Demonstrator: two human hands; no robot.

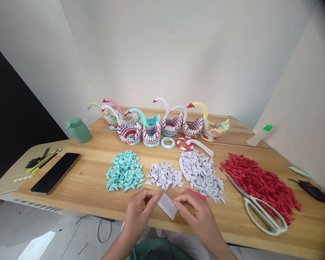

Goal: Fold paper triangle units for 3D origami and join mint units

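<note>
White paper (167,206) lies at the wooden table's (92,202) near edge, pinched by the curled right hand (176,203), the arched left hand's (156,198) fingertips together beside it, a pale wall (173,54) beyond.

Between your hands you have a small piece of pale, whitish paper (167,207), four-sided and flat-looking, turned so one corner points toward you. Its right corner sits at your right hand's (195,210) fingertips; its left corner is just beside your left hand's (141,207).
</note>
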